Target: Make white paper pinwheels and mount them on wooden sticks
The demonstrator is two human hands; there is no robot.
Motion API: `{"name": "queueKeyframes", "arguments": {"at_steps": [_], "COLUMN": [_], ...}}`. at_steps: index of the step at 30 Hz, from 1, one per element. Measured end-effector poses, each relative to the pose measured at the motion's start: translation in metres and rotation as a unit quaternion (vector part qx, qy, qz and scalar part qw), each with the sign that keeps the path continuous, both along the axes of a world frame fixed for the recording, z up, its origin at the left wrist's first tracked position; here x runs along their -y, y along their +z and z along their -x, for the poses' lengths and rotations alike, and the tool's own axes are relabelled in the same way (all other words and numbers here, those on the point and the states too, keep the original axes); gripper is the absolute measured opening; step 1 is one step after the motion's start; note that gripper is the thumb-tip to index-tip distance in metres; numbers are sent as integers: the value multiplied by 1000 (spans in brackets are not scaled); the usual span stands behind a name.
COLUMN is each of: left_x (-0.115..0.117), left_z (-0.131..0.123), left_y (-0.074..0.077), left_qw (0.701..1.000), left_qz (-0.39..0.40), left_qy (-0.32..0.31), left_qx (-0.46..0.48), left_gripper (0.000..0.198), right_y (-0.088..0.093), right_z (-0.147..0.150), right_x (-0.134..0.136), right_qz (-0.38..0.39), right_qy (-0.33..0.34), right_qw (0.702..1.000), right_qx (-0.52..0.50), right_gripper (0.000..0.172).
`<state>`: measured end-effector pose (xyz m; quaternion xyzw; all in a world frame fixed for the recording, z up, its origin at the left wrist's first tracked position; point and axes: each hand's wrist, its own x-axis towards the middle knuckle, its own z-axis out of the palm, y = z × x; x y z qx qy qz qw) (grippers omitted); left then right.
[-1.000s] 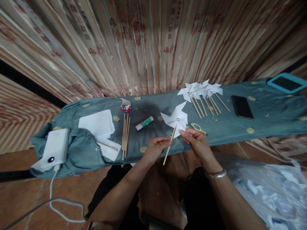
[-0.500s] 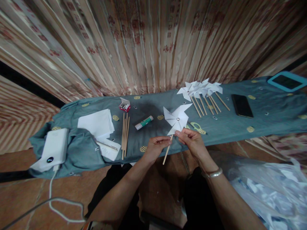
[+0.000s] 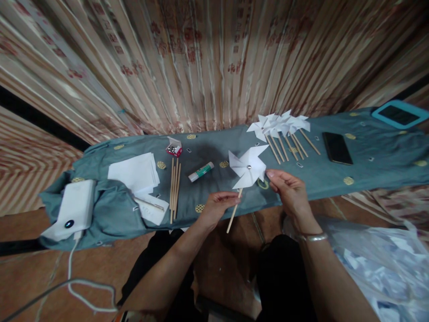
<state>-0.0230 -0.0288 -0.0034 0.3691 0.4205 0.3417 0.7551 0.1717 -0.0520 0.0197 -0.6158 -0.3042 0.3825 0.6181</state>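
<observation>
A white paper pinwheel (image 3: pixel 250 167) with a shiny pin at its centre stands tilted on a thin wooden stick (image 3: pixel 233 214). My left hand (image 3: pixel 219 206) pinches that stick just below the blades. Thumb and fingers of my right hand (image 3: pixel 288 188) are closed together at the tip of the pinwheel's right-hand blade, seemingly touching the paper. Behind it lies a row of finished-looking pinwheels (image 3: pixel 279 125) on sticks. Left of my left hand are several loose wooden sticks (image 3: pixel 174 188), a glue stick (image 3: pixel 201 171) and a small open box of pins (image 3: pixel 174 147).
A grey-green cloth (image 3: pixel 214 143) covers the narrow table. On it lie white paper sheets (image 3: pixel 134 172), a pen (image 3: pixel 149 203), a white power bank (image 3: pixel 77 203) with a cable, a black phone (image 3: pixel 337 147) and a blue-framed device (image 3: pixel 400 114). A plastic bag (image 3: pixel 385 264) sits at lower right.
My right hand has shifted right and slightly up, from the pinwheel's lower blade near the stick to its right-hand blade. The left hand keeps its hold on the stick.
</observation>
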Motion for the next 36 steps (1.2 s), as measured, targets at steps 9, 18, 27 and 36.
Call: {"name": "queueKeyframes", "arguments": {"at_steps": [9, 18, 27, 36], "left_x": [-1, -1, -2, -1], "left_z": [0, -1, -3, -4], "left_y": [-2, -4, -6, -4], "left_qw": [1000, 999, 999, 999], "left_qz": [7, 6, 6, 0], "left_qy": [13, 35, 44, 52], "left_qx": [-10, -12, -7, -7], "left_gripper": [37, 33, 31, 34], "right_y": [-1, 0, -5, -4], "right_z": [6, 15, 20, 31], "right_x": [0, 2, 3, 6], "right_qz": [5, 7, 13, 8], "right_qy": [16, 52, 87, 115], "right_qw": [1000, 998, 995, 991], "right_qx": [10, -26, -40, -63], "right_gripper": [31, 31, 34, 34]}}
